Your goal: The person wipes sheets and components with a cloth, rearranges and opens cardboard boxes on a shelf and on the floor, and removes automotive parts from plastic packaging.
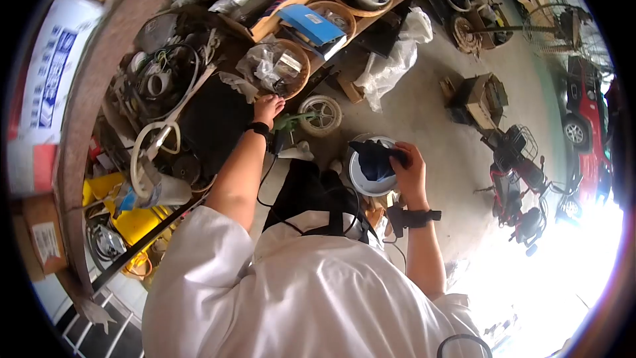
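Note:
My right hand (412, 171) grips a dark blue cloth (376, 160), which hangs over a round white bucket (376, 187) on the right of my legs. My left hand (268, 107) reaches forward to the shelf edge, at the near rim of a round wicker basket (301, 77). Clear plastic bags (264, 69) lie in that basket. The left fingers look bent together; whether they hold anything is too small to tell. Below the left hand is a green tool or bracket (291, 120), beside a small wheel (320, 116).
A blue box (311, 24) lies over another basket on the shelf. Coiled hoses (173, 139) and yellow parts (139, 225) fill the left side. Plastic sheeting (395, 66), a cardboard box (482, 98) and a scooter (513, 185) stand on the floor ahead and right.

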`<state>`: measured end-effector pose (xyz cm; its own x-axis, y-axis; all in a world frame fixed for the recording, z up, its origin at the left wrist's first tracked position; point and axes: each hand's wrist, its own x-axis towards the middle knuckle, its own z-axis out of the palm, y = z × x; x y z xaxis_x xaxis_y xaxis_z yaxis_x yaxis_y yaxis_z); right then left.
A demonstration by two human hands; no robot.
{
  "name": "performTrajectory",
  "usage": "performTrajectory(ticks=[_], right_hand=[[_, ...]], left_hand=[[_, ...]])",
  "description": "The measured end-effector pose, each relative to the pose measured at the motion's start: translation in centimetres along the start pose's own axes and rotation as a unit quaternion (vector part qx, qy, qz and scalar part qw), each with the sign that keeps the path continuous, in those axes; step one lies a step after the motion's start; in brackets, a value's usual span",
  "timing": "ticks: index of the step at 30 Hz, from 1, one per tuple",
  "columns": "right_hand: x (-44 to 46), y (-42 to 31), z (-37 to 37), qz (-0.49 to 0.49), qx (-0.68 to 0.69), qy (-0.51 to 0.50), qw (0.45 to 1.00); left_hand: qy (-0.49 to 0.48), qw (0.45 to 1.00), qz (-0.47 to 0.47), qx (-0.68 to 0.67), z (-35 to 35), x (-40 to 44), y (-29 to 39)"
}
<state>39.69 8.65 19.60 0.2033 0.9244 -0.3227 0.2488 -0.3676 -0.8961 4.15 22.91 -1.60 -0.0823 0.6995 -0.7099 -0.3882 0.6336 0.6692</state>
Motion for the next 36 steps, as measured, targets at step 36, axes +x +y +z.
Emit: performTrajectory(ticks=[36], right_hand=[[7.3,-15.3,-4.1,-0.381,0.032,0.047,0.923]], left_hand=[[0.043,0.37,0.758,0.536,27.8,-32.7,33.5]])
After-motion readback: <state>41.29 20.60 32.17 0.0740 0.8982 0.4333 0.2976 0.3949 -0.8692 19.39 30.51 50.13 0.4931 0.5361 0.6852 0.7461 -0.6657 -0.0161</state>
